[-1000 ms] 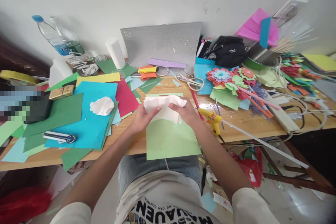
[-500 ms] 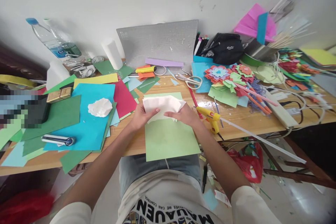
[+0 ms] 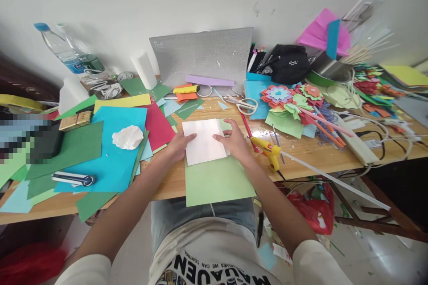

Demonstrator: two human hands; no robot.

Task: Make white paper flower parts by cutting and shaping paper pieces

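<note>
A white tissue (image 3: 204,144), folded to a flat rectangle, is spread above a light green sheet of paper (image 3: 217,182) at the table's front edge. My left hand (image 3: 179,146) grips its left edge, thumb on top and the other fingers hidden beneath. At the right side, my right hand (image 3: 235,141) pinches the tissue with the thumb on its face and the index finger arched over the edge. A crumpled white tissue (image 3: 127,137) lies on a blue sheet (image 3: 113,164) to the left.
Right of my right hand rest a yellow glue gun (image 3: 270,151) with a long glue stick, and scissors (image 3: 246,106). Paper flowers (image 3: 279,94) sit farther back. A grey cutting mat (image 3: 203,55) leans on the wall. A box cutter (image 3: 74,178) lies at left.
The tissue has gone from upright and bent between my hands to flat, its face now turned up over the green paper. My right hand's fingers have lifted and arched.
</note>
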